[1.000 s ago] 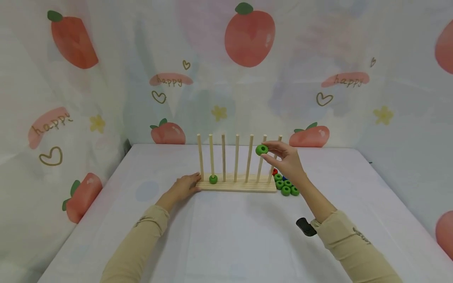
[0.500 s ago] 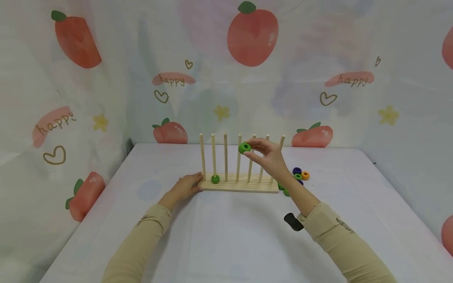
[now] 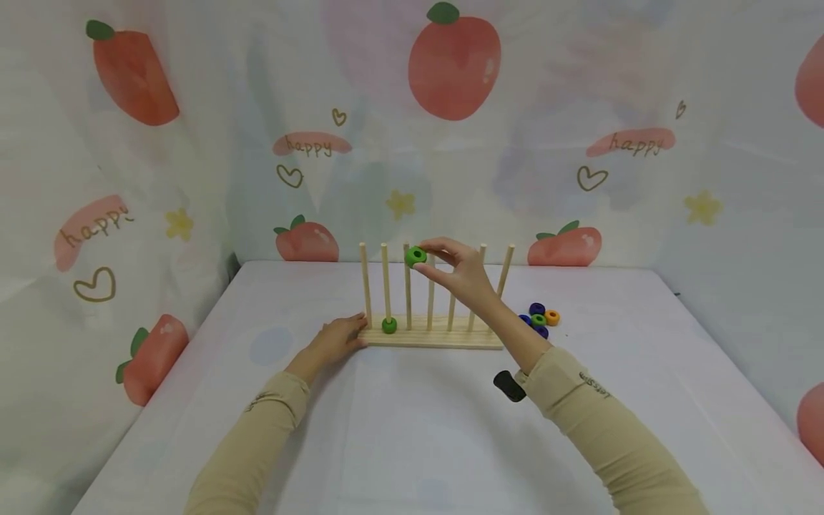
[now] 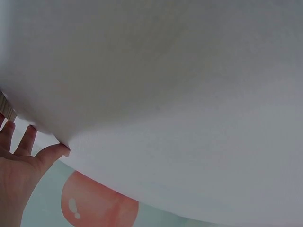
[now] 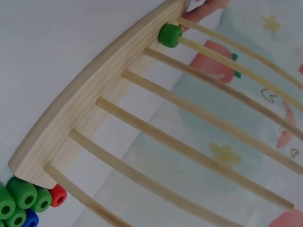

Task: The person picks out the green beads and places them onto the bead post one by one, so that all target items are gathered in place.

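Note:
My right hand (image 3: pixel 466 275) pinches a green bead (image 3: pixel 415 257) between thumb and fingers. The bead sits in front of the top of the third peg (image 3: pixel 408 297) from the left, its hole facing the head camera. A wooden peg rack (image 3: pixel 438 342) with several upright pegs stands on the table. At its left end my left hand (image 3: pixel 331 340) holds the base, fingers at the back and thumb at the front. Another green bead (image 5: pixel 169 35) is at the bottom of the second peg. The right hand and its bead are outside the right wrist view.
Loose beads lie by the rack's right end: green beads (image 5: pixel 21 191), a red bead (image 5: pixel 58 195), a blue bead (image 5: pixel 31 218), purple (image 3: pixel 537 308) and an orange bead (image 3: pixel 552 317). A black object (image 3: pixel 510 386) sits at my right wrist. Printed cloth (image 3: pixel 450 179) hangs behind the table.
My right hand has moved left and slightly up with the green bead, from near the right-hand pegs to the third peg. My left hand has stayed at the rack's left end.

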A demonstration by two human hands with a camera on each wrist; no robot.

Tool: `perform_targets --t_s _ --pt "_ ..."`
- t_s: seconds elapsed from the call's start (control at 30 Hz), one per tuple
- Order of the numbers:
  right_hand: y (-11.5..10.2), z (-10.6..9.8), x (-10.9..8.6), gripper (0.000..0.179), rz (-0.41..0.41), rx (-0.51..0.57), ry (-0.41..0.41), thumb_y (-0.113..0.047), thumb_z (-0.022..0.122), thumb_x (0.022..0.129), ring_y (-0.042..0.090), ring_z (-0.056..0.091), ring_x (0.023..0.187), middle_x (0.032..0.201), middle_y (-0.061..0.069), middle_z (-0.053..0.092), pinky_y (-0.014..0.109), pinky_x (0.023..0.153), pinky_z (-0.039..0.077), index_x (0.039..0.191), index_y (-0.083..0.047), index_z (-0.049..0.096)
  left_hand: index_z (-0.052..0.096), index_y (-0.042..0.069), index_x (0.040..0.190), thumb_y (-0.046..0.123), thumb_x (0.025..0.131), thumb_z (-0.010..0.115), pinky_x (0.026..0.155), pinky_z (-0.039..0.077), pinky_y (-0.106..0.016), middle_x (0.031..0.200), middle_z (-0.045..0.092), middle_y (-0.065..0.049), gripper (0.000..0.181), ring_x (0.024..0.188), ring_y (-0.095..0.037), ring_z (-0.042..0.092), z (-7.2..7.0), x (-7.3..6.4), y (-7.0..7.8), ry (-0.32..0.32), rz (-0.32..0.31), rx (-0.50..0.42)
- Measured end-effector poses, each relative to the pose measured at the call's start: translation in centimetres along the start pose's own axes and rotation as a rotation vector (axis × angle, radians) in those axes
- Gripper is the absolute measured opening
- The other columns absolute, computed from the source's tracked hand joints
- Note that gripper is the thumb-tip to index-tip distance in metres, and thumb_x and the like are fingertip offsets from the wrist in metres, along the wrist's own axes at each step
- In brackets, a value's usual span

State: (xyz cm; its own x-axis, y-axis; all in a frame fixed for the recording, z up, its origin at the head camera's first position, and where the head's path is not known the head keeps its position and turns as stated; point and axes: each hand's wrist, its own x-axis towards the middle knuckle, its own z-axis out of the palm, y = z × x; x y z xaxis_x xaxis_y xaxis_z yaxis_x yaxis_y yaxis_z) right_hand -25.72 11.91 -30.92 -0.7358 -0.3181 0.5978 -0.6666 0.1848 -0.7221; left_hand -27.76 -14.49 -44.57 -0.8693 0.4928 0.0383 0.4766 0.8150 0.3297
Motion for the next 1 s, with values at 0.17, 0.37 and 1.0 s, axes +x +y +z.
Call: perform_targets --t_s 0.17,0.37,1.0 --pt "-0.1 0.6 1.1 0.029 -0.007 -0.043 -0.003 0.002 0.066 0.084 0.027 0.059 0.109 0.111 0.023 0.063 0.027 0.102 0.044 0.112 0.008 0.061 0.048 -0.003 0.135 0.028 0.091 0.059 0.091 0.036 -0.071 0.144 0.043 -0.02 0.055 0.125 -0.046 0.045 0.1 -0.1 -0.3 0.007 0.004 0.002" --pt "-0.2 1.0 2.3 0.03 -0.005 -0.069 -0.014 -0.002 0.067 0.085 0.032 0.06 0.111 0.112 0.022 0.064 0.035 0.102 0.044 0.113 0.007 0.062 0.048 -0.003 0.135 0.028 0.091 0.058 0.092 0.036 -0.071 0.144 0.043 -0.02 0.055 0.126 -0.046 0.044 0.1 0.0 -0.2 0.005 0.008 -0.003" --pt "0.2 1.7 6.0 0.027 0.005 -0.176 -0.169 -0.005 0.066 0.087 0.031 0.061 0.104 0.109 0.022 0.065 0.036 0.099 0.047 0.111 0.007 0.063 0.048 -0.002 0.135 0.028 0.091 0.059 0.094 0.037 -0.069 0.144 0.043 -0.019 0.054 0.126 -0.045 0.045 0.2 0.2 -0.5 -0.001 -0.011 -0.01"
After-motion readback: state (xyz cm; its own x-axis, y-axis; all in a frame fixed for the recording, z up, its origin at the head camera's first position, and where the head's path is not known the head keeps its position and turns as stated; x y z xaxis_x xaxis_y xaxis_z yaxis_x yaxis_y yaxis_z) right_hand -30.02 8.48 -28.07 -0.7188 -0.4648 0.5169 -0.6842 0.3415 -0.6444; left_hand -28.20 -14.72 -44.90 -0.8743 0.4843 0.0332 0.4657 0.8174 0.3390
